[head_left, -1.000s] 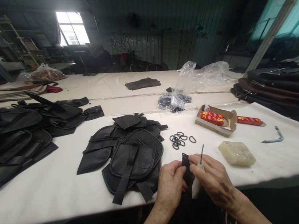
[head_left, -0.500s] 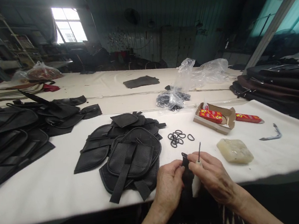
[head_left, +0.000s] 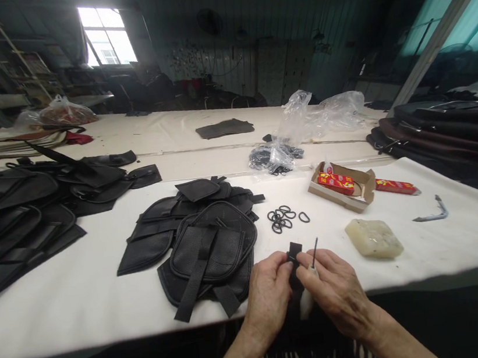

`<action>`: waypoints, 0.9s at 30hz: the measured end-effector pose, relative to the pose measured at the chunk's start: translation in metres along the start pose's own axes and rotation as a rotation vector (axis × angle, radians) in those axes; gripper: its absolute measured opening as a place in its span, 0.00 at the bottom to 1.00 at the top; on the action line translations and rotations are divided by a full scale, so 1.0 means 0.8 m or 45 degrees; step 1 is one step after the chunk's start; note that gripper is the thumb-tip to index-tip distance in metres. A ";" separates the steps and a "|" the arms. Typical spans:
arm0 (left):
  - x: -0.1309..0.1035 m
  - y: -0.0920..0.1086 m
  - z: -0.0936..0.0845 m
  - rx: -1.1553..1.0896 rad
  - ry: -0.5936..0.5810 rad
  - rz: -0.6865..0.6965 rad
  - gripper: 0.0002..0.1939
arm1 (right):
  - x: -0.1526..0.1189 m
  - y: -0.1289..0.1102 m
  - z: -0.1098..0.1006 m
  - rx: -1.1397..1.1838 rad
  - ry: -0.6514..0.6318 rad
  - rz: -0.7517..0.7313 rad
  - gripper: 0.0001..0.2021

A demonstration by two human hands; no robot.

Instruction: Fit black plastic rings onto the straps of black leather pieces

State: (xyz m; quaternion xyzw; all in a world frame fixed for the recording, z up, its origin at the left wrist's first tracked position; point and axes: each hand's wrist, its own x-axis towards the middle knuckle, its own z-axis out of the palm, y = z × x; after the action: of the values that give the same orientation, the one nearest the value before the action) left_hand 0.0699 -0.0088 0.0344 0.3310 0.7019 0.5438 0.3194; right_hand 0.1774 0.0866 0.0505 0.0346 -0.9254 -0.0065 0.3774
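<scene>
A short black strap [head_left: 294, 248] stands up between my two hands at the table's front edge. My left hand [head_left: 267, 289] is closed on its left side, thumb and forefinger pinching it. My right hand [head_left: 335, 289] pinches the strap from the other side while its fingers also wrap round an awl [head_left: 314, 257], pale handle down and thin dark spike upward. The lower part of the strap is hidden by the hands. Just beyond lie several black D-rings [head_left: 280, 218]. Left of my hands is a pile of black leather-like pouches [head_left: 208, 247] with straps.
To the right are a yellowish wax-like block [head_left: 374, 238], a cardboard box [head_left: 363, 201] with red packets, and a bent metal tool [head_left: 439, 210]. Plastic bags [head_left: 280, 156] lie farther back. More black pieces [head_left: 11, 226] cover the left side; dark stacked bags [head_left: 449, 139] stand right.
The strap's flat end now sticks up above my fingertips, where before only a small rounded tip showed. Both hands have shifted slightly, and the awl has come a little left and down.
</scene>
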 end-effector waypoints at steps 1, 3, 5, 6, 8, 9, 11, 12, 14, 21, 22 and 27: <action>0.000 -0.001 0.000 -0.026 -0.003 -0.007 0.09 | -0.001 -0.004 0.002 0.016 0.005 0.041 0.11; -0.001 0.000 -0.001 -0.085 -0.005 -0.016 0.08 | -0.003 -0.010 0.005 0.047 0.024 0.128 0.11; -0.001 0.003 -0.003 -0.150 -0.002 -0.037 0.15 | -0.002 -0.013 0.006 0.083 0.051 0.198 0.11; -0.002 0.005 -0.004 -0.183 -0.004 -0.052 0.18 | -0.002 -0.013 0.006 0.104 0.058 0.224 0.11; -0.002 0.009 -0.005 -0.252 -0.022 -0.091 0.20 | -0.001 -0.014 0.006 0.149 0.059 0.269 0.11; -0.002 0.012 -0.006 -0.283 -0.028 -0.108 0.20 | -0.001 -0.015 0.006 0.172 0.054 0.294 0.11; -0.002 0.015 -0.006 -0.323 -0.027 -0.119 0.19 | -0.003 -0.017 0.007 0.216 0.045 0.361 0.11; -0.002 0.016 -0.006 -0.333 -0.017 -0.118 0.17 | -0.004 -0.018 0.008 0.236 0.045 0.403 0.11; -0.003 0.017 -0.006 -0.339 0.004 -0.108 0.15 | -0.009 -0.020 0.010 0.275 0.055 0.495 0.10; -0.001 0.018 -0.015 -0.408 -0.055 -0.111 0.12 | -0.020 -0.026 0.017 0.328 0.181 0.691 0.09; -0.001 0.019 -0.016 -0.416 -0.074 -0.115 0.12 | -0.021 -0.028 0.018 0.321 0.205 0.709 0.08; -0.005 0.019 -0.011 -0.371 -0.014 -0.107 0.07 | -0.014 -0.042 0.017 0.436 0.296 1.075 0.01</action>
State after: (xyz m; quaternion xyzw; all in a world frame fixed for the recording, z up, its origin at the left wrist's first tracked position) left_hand 0.0670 -0.0139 0.0512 0.2546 0.6270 0.6241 0.3905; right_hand 0.1782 0.0539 0.0319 -0.2826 -0.7978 0.3042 0.4371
